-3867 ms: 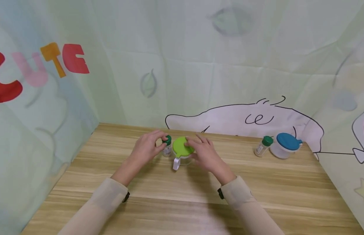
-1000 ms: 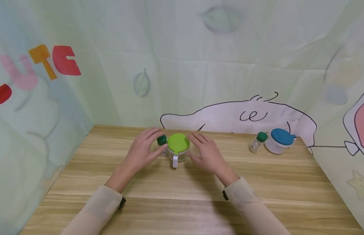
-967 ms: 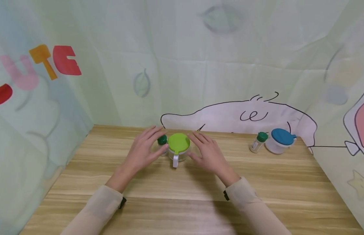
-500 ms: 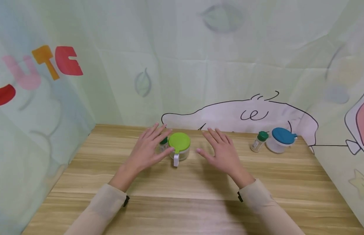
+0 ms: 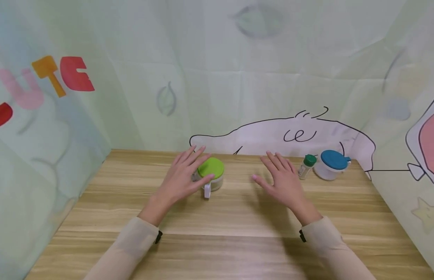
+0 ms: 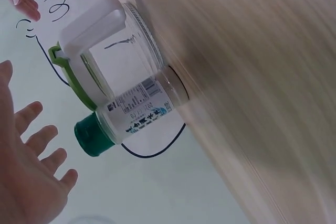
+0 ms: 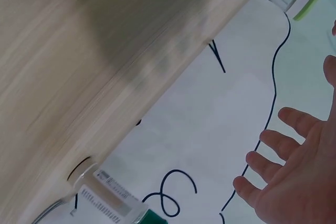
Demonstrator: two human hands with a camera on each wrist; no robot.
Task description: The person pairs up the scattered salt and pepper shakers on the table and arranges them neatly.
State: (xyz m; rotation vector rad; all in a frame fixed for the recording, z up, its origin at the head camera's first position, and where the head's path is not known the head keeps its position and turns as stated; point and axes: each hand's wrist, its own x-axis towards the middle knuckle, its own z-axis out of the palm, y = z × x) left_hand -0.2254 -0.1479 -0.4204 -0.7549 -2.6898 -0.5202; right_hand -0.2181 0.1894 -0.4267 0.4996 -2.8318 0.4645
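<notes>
My left hand [image 5: 183, 177] hovers with spread fingers above and beside a clear jar with a lime-green lid [image 5: 210, 168] and a white handle [image 5: 207, 190]. In the left wrist view, a small seasoning bottle [image 6: 139, 103] with a dark green cap stands against that jar, apart from the hand. The head view has this bottle nearly hidden behind the left hand. My right hand [image 5: 283, 181], fingers spread and holding nothing, is over the table left of a second green-capped seasoning bottle [image 5: 307, 166]. Beside that bottle is a jar with a blue lid [image 5: 333, 160].
The wooden table [image 5: 224, 241] runs back to a printed curtain [image 5: 217, 97] with a cartoon figure. Both seasoning bottles and both jars stand near the table's back edge. The curtain also closes off the left and right sides.
Earlier the left fingers were at the left bottle's cap and the right hand at the lime-green lid. Both hands have since spread and shifted right, the right hand well away from the jar.
</notes>
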